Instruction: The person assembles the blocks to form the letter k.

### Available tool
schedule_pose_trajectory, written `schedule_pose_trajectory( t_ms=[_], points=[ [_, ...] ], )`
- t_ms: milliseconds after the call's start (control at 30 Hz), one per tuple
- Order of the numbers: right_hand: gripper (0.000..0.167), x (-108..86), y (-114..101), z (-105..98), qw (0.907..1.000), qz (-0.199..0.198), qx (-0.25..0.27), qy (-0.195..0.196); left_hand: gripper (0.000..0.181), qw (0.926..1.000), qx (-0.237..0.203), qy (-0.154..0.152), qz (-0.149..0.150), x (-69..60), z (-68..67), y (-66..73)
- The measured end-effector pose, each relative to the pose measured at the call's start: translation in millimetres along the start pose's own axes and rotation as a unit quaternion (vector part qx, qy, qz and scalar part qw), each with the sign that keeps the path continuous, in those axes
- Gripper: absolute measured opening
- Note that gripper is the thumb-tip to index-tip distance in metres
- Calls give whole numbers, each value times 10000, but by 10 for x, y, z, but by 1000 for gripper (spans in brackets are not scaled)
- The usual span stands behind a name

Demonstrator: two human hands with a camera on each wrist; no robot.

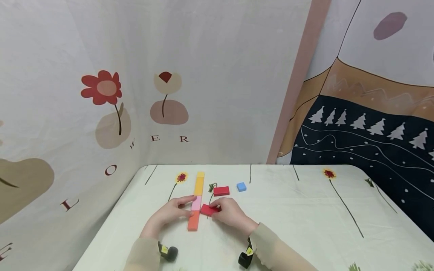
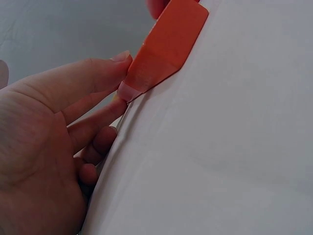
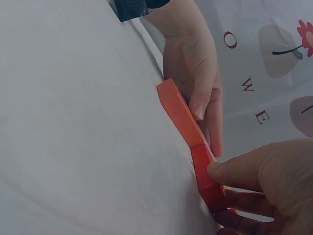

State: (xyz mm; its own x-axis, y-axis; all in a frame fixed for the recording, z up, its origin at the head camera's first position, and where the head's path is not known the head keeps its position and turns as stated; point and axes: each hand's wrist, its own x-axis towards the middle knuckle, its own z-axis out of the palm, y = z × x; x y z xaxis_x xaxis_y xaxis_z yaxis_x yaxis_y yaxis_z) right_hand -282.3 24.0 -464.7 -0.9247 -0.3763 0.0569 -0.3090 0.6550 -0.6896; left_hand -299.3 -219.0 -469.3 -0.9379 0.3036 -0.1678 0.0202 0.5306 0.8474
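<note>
On the table, a yellow block (image 1: 199, 186), a pink block (image 1: 196, 203) and an orange block (image 1: 193, 223) lie end to end in a straight row. My left hand (image 1: 169, 212) touches the row's left side, its thumb at the orange block and a fingertip by the pink one. My right hand (image 1: 233, 215) pinches a red block (image 1: 207, 209) between thumb and fingers, just right of the row. In the right wrist view, that red block (image 3: 204, 169) appears close against the orange block (image 3: 180, 113); whether they touch I cannot tell.
Another red block (image 1: 221, 191) lies beyond my right hand, with a small blue block (image 1: 241, 187) to its right. The white tablecloth (image 1: 288, 222) has printed flowers. Fabric walls (image 1: 220, 82) stand behind the table and at its left.
</note>
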Motion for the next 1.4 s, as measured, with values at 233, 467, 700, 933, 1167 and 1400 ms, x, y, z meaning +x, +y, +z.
schedule_pose_trajectory(
  t_ms=[233, 467, 700, 933, 1167, 1400],
  points=[
    [29, 8, 0, -4, 10000, 26, -77, -6, 57, 10000, 36, 25, -45, 4, 4, 5],
    [29, 16, 13, 2, 9999, 33, -121, 11, 57, 10000, 53, 28, -31, 18, 9, -1],
    [30, 12, 11, -3, 9999, 72, -81, 2, 57, 10000, 71, 47, -22, 26, 16, 5],
    [30, -4, 6, -14, 10000, 38, -53, -13, 57, 10000, 53, 31, 1, 18, 15, 11],
    [32, -51, -55, -116, 10000, -51, -38, -69, 58, 10000, 72, -26, -54, 9, 16, 2],
    [31, -148, -115, -302, 9999, 6, 51, -139, 58, 9999, 107, 15, -104, 5, 6, -3]
  ],
)
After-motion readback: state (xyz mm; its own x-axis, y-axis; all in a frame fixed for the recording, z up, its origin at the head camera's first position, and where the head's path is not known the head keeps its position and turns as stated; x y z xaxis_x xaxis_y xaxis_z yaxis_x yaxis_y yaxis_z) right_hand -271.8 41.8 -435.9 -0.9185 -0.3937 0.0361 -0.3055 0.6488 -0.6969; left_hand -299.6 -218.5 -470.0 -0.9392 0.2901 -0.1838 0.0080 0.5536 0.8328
